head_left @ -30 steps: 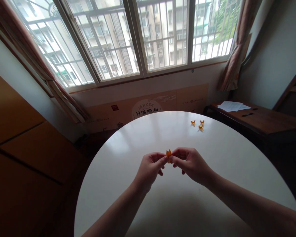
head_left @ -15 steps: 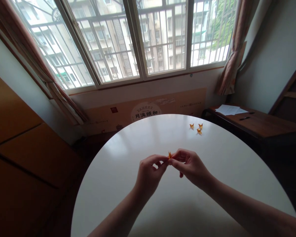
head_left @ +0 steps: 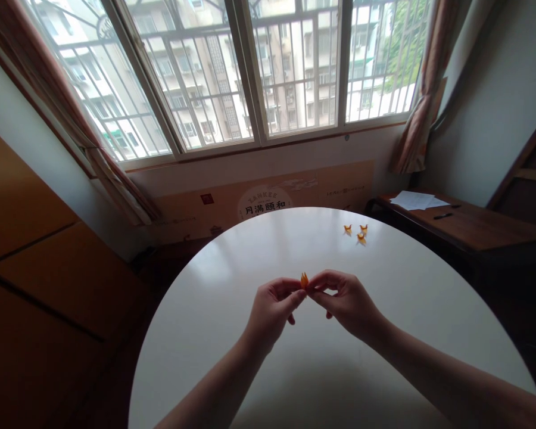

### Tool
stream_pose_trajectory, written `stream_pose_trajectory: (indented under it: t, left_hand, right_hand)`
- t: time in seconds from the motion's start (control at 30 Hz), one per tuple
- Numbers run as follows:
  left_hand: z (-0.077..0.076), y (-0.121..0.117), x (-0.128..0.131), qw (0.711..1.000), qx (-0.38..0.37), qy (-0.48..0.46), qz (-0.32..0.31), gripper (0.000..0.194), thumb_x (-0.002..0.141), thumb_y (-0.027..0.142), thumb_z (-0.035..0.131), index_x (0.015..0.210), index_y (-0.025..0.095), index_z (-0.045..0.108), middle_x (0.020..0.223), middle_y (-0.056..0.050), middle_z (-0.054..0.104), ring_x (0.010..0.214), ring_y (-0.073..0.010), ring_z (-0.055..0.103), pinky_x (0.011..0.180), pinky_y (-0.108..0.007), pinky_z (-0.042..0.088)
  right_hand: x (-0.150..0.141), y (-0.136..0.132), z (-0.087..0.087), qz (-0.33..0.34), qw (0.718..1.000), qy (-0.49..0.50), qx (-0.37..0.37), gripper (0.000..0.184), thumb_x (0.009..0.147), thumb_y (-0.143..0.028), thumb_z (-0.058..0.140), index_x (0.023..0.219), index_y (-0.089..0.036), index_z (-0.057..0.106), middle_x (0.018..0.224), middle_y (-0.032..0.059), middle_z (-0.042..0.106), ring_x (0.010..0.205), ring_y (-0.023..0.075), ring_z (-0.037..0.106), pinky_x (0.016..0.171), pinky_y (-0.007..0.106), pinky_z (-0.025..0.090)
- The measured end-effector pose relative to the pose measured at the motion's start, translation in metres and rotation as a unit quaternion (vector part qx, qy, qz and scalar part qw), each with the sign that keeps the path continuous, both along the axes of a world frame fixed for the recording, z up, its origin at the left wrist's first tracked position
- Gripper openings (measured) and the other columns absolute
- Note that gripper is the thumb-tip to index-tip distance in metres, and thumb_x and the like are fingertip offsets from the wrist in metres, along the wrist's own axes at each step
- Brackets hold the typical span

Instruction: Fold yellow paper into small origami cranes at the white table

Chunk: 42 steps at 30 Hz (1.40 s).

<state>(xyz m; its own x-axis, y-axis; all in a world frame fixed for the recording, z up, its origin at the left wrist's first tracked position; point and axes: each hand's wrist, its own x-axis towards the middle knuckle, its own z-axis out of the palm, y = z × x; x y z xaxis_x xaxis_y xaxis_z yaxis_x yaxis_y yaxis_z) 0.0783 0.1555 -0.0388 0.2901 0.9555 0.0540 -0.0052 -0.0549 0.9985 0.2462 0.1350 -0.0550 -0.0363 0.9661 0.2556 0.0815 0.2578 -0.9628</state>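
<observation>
Over the middle of the round white table (head_left: 205,333), a small orange folded paper piece (head_left: 304,280) is pinched between my two hands. Its pointed tips stick up above my fingertips, while its lower part is mostly hidden. My left hand (head_left: 272,307) grips it from the left with thumb and forefinger. From the right, my right hand (head_left: 343,298) holds it the same way, its other fingers curled below. Three little orange folded paper birds, one of them the nearest paper bird (head_left: 361,238), stand close together near the table's far right edge.
Beyond the table at right, a dark wooden side table (head_left: 477,223) carries white paper sheets (head_left: 417,200) and a dark pen (head_left: 442,215). A printed cardboard panel (head_left: 223,199) leans under the barred window (head_left: 295,71). Wooden cabinet doors (head_left: 36,286) rise at left.
My left fingers shifted on the folded piece, covering it more half a second ago, and its pointed tips show again now. The view tilted slightly upward. The three birds stayed put on the table.
</observation>
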Motion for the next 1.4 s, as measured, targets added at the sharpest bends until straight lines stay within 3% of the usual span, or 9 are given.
stream_pose_trajectory:
  t: [0.27,0.47,0.6,0.83,1.07,1.27,1.4]
  left_hand:
    - [-0.007,-0.001,-0.002,0.996,0.079,0.025,0.022,0.031,0.075,0.035,0.076,0.093,0.013,0.064,0.077,-0.005,0.067,0.060,-0.0120,0.057,0.037,-0.016,0.043]
    - [-0.008,-0.002,-0.002,0.983,0.162,0.072,0.037,0.014,0.080,0.024,0.068,0.088,0.016,0.062,0.078,-0.002,0.066,0.060,-0.0095,0.055,0.045,-0.017,0.044]
    - [-0.009,-0.001,-0.001,0.983,0.167,0.064,0.044,0.010,0.079,0.022,0.067,0.084,0.016,0.061,0.075,-0.001,0.065,0.056,-0.0076,0.051,0.046,-0.017,0.042]
    - [-0.009,-0.001,-0.002,0.976,0.193,0.080,0.058,0.009,0.079,0.022,0.069,0.079,0.016,0.062,0.072,0.000,0.063,0.054,-0.0071,0.049,0.046,-0.018,0.042]
    - [-0.008,-0.002,-0.002,0.977,0.191,0.079,0.058,0.011,0.079,0.024,0.070,0.079,0.016,0.061,0.071,0.000,0.062,0.052,-0.0066,0.048,0.045,-0.017,0.041]
    - [-0.009,-0.001,-0.001,0.989,0.140,0.036,0.043,0.015,0.079,0.027,0.070,0.082,0.016,0.059,0.067,0.001,0.060,0.051,-0.0073,0.048,0.041,-0.016,0.041]
    - [-0.011,-0.002,-0.001,0.979,0.181,0.069,0.061,0.015,0.080,0.025,0.069,0.088,0.017,0.061,0.079,-0.002,0.064,0.057,-0.0083,0.053,0.044,-0.016,0.044]
  right_hand:
    - [-0.002,-0.001,0.003,0.038,0.991,0.119,-0.049,0.034,0.074,-0.037,0.080,0.070,-0.018,0.053,0.068,-0.0011,0.061,0.056,0.0107,0.053,0.038,0.018,0.045]
    - [-0.007,-0.002,-0.005,0.041,0.991,0.120,-0.033,0.020,0.077,-0.029,0.074,0.082,-0.019,0.057,0.075,0.0009,0.063,0.067,0.0157,0.059,0.039,0.019,0.047]
    - [-0.008,-0.001,-0.007,0.027,0.996,0.086,0.006,0.013,0.080,-0.025,0.069,0.088,-0.020,0.059,0.085,0.0032,0.065,0.077,0.0193,0.063,0.042,0.020,0.050]
    - [-0.008,0.000,-0.008,0.023,0.996,0.090,0.001,0.017,0.080,-0.026,0.070,0.095,-0.020,0.063,0.092,0.0056,0.068,0.085,0.0221,0.066,0.044,0.022,0.053]
    - [-0.009,-0.001,-0.004,0.021,0.995,0.101,0.002,0.015,0.079,-0.028,0.073,0.089,-0.019,0.067,0.091,0.0058,0.068,0.084,0.0224,0.067,0.045,0.022,0.053]
    - [-0.010,-0.002,-0.003,-0.003,0.995,0.098,0.005,0.023,0.076,-0.036,0.077,0.087,-0.018,0.069,0.088,0.0076,0.070,0.081,0.0233,0.067,0.043,0.023,0.053]
    - [-0.010,-0.003,-0.004,-0.007,0.994,0.111,0.003,0.024,0.075,-0.036,0.078,0.082,-0.019,0.062,0.085,0.0061,0.070,0.076,0.0212,0.065,0.042,0.022,0.051]
